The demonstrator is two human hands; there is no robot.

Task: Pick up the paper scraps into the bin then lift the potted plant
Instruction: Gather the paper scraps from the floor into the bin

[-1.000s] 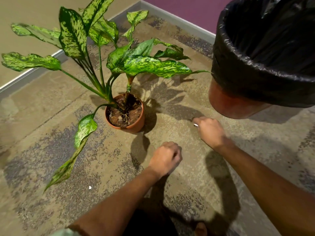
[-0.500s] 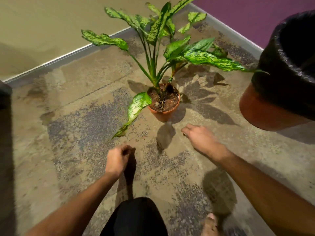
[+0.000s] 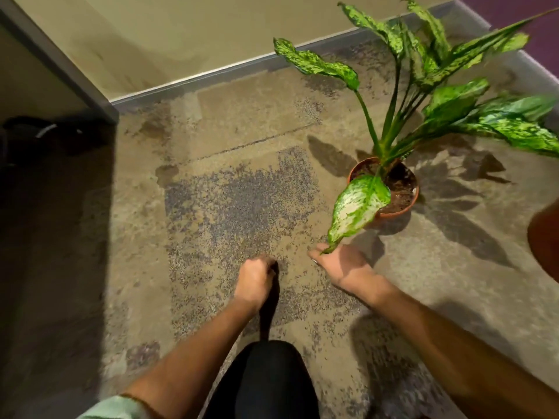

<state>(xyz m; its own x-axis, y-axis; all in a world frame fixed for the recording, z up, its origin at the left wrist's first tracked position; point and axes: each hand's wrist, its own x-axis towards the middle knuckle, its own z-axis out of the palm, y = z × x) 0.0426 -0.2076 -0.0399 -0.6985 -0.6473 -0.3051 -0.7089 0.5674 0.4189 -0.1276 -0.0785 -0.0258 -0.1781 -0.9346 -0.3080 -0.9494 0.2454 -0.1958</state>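
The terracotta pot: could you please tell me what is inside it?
Dark soil and green stems fill the terracotta pot; a drooping leaf covers its near-left part, hiding whatever lies beneath.

You've got 1 potted plant (image 3: 390,189) at 2 o'clock, 1 bin (image 3: 546,237) cut off at 3 o'clock, 2 hands: left hand (image 3: 254,279), right hand (image 3: 344,267), approx. 6 o'clock. 1 knee (image 3: 269,379) at 6.

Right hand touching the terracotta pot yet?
Apart. The head view shows bare mottled carpet between the right hand and the round terracotta pot; only a drooping variegated leaf overlaps the fingers.
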